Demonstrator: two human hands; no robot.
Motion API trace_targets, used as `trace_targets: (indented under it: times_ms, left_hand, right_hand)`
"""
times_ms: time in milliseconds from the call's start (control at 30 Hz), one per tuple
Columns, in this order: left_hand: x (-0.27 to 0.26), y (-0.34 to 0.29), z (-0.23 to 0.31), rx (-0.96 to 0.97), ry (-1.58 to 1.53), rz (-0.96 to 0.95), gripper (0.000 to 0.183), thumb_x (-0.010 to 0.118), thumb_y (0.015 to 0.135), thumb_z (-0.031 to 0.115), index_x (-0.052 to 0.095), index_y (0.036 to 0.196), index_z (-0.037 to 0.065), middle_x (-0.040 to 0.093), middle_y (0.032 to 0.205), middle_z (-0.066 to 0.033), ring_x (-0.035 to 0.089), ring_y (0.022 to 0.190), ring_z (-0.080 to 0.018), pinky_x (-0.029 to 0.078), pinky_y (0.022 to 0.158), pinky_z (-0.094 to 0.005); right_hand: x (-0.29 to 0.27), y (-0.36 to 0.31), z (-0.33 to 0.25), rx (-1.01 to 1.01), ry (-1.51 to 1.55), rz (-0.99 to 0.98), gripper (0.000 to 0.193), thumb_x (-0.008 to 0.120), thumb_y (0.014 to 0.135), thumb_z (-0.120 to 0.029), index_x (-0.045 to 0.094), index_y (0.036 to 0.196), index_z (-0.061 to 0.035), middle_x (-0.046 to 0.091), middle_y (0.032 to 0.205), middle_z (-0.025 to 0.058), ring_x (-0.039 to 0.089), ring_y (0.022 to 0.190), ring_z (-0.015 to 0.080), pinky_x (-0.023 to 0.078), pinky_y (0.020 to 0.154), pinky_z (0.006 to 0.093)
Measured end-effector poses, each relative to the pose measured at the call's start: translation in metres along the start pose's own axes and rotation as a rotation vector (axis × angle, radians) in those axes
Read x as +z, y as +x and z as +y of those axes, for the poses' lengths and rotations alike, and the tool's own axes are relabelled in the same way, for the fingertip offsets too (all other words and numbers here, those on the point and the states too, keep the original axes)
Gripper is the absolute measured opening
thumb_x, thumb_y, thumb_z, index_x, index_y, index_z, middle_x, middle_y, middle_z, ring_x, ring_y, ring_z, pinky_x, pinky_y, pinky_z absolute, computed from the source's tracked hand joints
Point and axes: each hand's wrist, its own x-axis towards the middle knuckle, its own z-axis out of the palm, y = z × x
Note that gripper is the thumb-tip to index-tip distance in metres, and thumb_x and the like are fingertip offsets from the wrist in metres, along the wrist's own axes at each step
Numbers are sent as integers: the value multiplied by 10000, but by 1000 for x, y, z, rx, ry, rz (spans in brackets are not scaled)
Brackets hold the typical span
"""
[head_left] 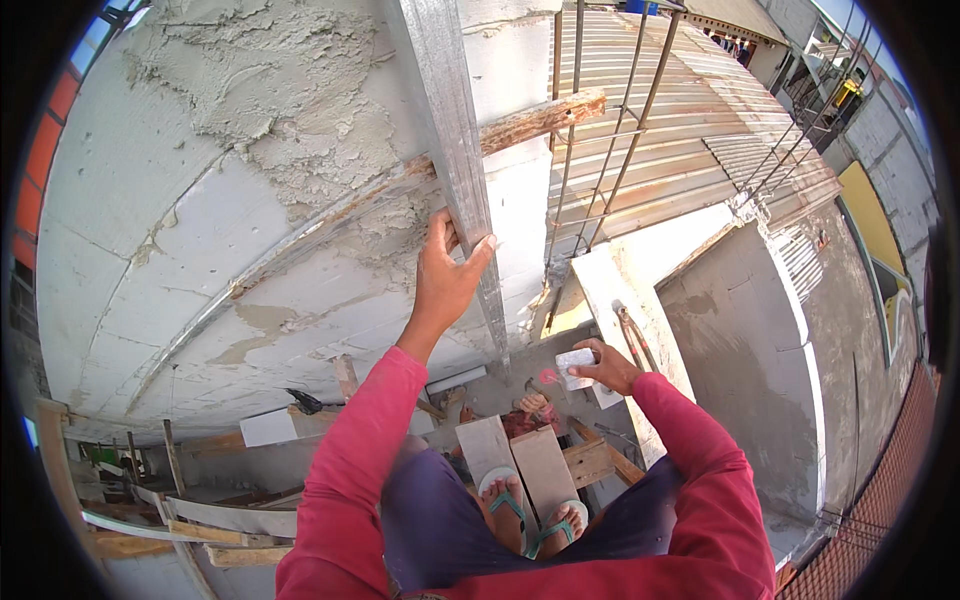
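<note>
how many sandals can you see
2: left sandal on the left foot, right sandal on the right foot. Others may be hidden below.

Roofs, rods and timber around me.
To my right I see a rusty corrugated roof (720, 110) behind upright steel rods (640, 118), pincers (627, 325) lying on a pale ledge (600, 285), a grey wall (740, 340) beyond it and a yellow panel (862, 230) farther out; below me lie planks (550, 465), and at my lower left, loose timber pieces (245, 555).
</note>
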Motion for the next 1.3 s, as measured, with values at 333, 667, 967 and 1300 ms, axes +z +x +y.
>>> trace_targets:
  times_ms: [333, 667, 967, 1300]
  left_hand:
    - [26, 10, 8, 101, 12, 9, 402, 730, 922, 172, 556, 1232, -16, 720, 1071, -174, 699, 1018, -244, 513, 910, -381]
    - [32, 13, 8, 109, -17, -47, 482, 692, 969, 118, 477, 1371, -37, 663, 1263, -171, 636, 1199, -233, 499, 1033, -380]
    - [35, 17, 20, 126, -122, -28, 478, 716, 989, 201, 505, 1339, -48, 696, 1191, -190, 674, 1125, -214, 521, 984, -358]
    - [38, 20, 29, 183, 139, 63, 575, 781, 894, 253, 535, 1325, -37, 694, 1197, -199, 671, 1106, -286, 497, 1015, -429]
  right_hand:
    - [2, -42, -37, -334, 1011, 65, 474, 638, 1034, -211, 489, 1440, -14, 618, 1313, 89, 608, 1191, 214, 489, 1039, 364]
    - [3, -48, -125, -615, 1183, 247, 499, 525, 1069, -451, 520, 1384, -63, 685, 1153, 119, 684, 916, 191, 568, 699, 324]
    - [-16, -60, -169, -615, 1152, 266, 541, 580, 1031, -535, 566, 1281, -55, 689, 1049, 103, 570, 645, 116, 472, 494, 233]
    - [-14, -33, -189, -558, 1100, 234, 515, 687, 992, -475, 617, 1222, -19, 634, 957, 31, 443, 602, 63, 315, 483, 203]
